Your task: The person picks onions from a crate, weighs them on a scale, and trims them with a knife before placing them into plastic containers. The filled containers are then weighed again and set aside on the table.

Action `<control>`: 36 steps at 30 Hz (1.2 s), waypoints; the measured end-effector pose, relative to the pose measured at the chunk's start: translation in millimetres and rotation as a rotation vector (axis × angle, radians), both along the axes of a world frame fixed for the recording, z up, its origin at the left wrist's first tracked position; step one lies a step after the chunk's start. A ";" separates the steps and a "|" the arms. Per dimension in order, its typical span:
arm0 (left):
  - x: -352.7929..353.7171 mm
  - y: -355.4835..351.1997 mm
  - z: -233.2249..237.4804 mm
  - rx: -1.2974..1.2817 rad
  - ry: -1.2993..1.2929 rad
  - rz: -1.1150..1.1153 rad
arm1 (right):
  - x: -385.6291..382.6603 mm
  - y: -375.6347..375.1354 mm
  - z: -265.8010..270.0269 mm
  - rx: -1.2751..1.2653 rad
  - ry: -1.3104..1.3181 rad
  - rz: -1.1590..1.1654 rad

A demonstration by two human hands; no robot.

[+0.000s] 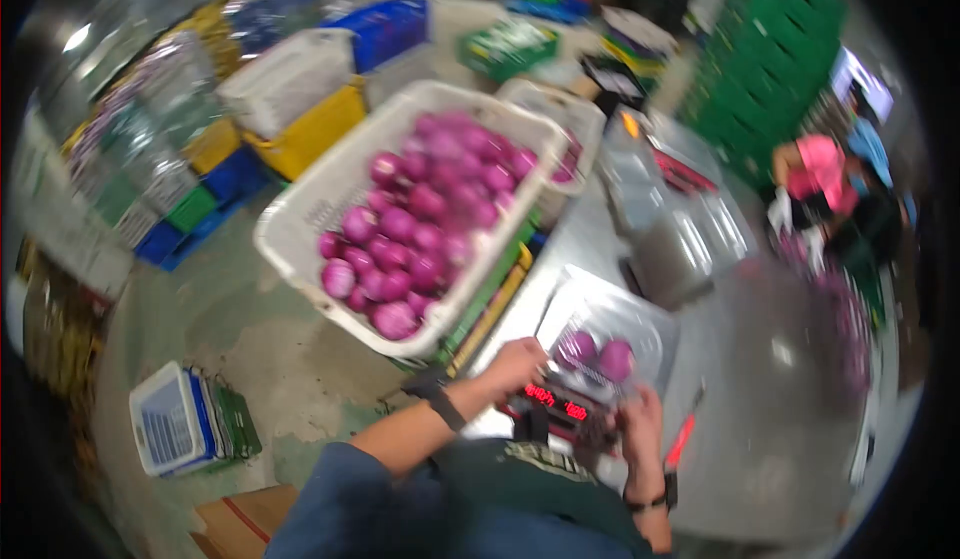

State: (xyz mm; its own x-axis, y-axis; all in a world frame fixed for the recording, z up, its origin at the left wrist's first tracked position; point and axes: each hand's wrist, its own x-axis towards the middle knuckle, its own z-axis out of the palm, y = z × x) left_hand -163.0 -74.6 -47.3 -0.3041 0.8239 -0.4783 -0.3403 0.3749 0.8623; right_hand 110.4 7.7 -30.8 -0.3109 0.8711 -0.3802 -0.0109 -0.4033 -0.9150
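Two purple onions (597,355) lie in a clear plastic bag or wrap on the metal pan of a scale (652,331), whose red digits glow at the front. My left hand (517,366) is at the pan's near left corner, its fingers pressed together at the bag's edge. My right hand (640,421) is at the near right corner beside the display, its fingers bent and blurred; what they hold, if anything, is too small to make out. A large white crate (300,221) full of peeled purple onions (425,202) stands beyond my left hand.
A red-handled knife (683,437) lies on the metal table (760,399) to the right. Clear containers (690,244) sit behind the scale. Green crates (765,69) are stacked at the back right, near people in pink and dark clothes. Baskets (170,424) stand on the floor at left.
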 end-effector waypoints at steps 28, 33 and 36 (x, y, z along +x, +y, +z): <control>86.0 60.5 51.3 0.106 0.173 -0.084 | 91.3 -10.3 7.5 -0.106 -0.122 -0.043; 156.3 79.3 31.0 0.147 0.241 -0.328 | 114.8 -5.6 2.4 -0.086 0.117 -0.197; 180.5 90.1 16.4 0.304 0.388 -0.367 | 148.2 -0.2 9.2 -0.230 0.125 -0.307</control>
State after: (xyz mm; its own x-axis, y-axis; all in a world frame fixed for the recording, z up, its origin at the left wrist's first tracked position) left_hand 17.4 15.5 -30.9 -0.0796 0.9899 -0.1170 0.1241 0.1263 0.9842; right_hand 258.6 7.5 -21.6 -0.1060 0.8275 -0.5514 -0.2681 -0.5578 -0.7855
